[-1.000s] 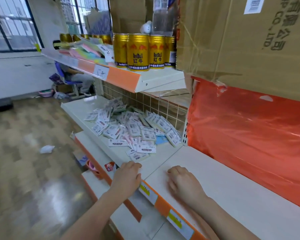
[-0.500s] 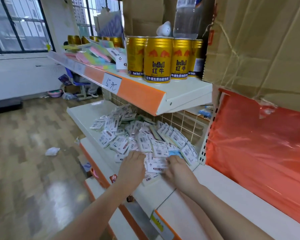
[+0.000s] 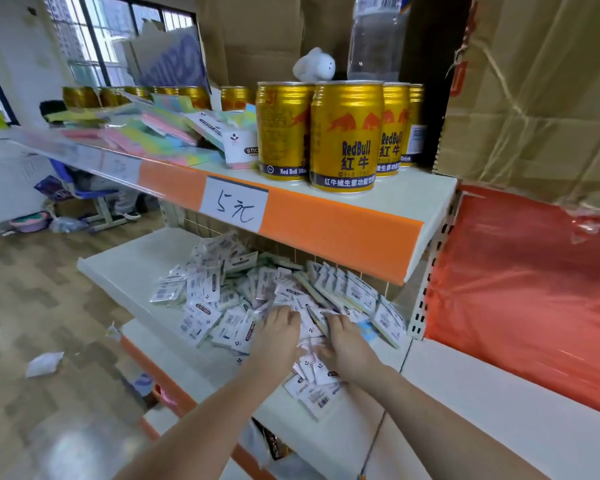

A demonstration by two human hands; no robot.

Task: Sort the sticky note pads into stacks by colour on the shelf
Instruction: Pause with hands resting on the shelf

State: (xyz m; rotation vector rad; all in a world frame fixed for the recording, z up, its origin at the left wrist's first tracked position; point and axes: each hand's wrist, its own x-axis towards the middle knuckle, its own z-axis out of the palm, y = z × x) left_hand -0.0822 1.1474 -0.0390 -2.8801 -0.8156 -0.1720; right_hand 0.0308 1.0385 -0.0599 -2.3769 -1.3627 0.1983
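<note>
A loose pile of sticky note pads [image 3: 222,299] in white labelled wrappers covers the right part of the white middle shelf [image 3: 125,265]. My left hand [image 3: 278,337] lies on the pile's near edge with its fingers spread over the pads. Just beside it, my right hand [image 3: 347,344] also rests on the pads, with a wrapped pad lying between the two hands. I see no pad lifted. More pads [image 3: 153,133], pink, yellow, green and blue, lie heaped on the upper shelf's left part.
Gold Red Bull cans [image 3: 347,133] stand on the upper shelf above a handwritten price tag [image 3: 236,204]. A torn cardboard box [image 3: 534,81] and a red plastic sheet [image 3: 520,289] fill the right. A white shelf [image 3: 499,410] extends on the right. A paper scrap [image 3: 44,363] lies on the floor.
Both hands left the shelf's front edge and moved forward onto the pile of pads. My view came closer and rose towards the upper shelf.
</note>
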